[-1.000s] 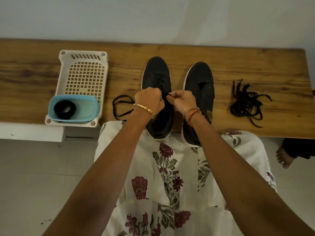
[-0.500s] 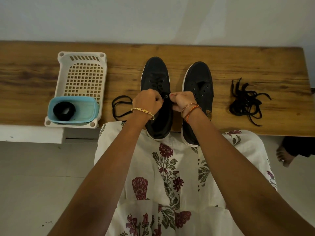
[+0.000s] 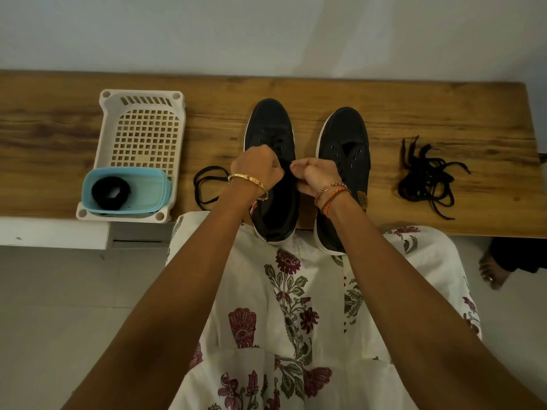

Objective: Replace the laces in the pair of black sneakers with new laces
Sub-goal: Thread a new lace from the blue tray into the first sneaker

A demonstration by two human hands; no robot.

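Two black sneakers stand side by side on the wooden bench (image 3: 444,108). The left sneaker (image 3: 270,125) has a black lace partly threaded through its eyelets. My left hand (image 3: 256,167) and my right hand (image 3: 315,177) are curled over its tongue, each pinching the lace. A loop of that lace (image 3: 207,187) trails onto the bench to the left. The right sneaker (image 3: 344,137) shows bare eyelets with no lace. A tangled pile of black laces (image 3: 426,182) lies to the right of the shoes.
A white slotted basket (image 3: 142,137) sits at the left of the bench, holding a light blue tub (image 3: 154,187) with a coiled black lace (image 3: 111,192) inside. A bare foot (image 3: 494,270) shows on the floor at the right. My floral dress fills the foreground.
My two hands have stayed over the left sneaker's tongue, shifting slightly closer together as they work the lace. Everything else on the bench keeps its place.
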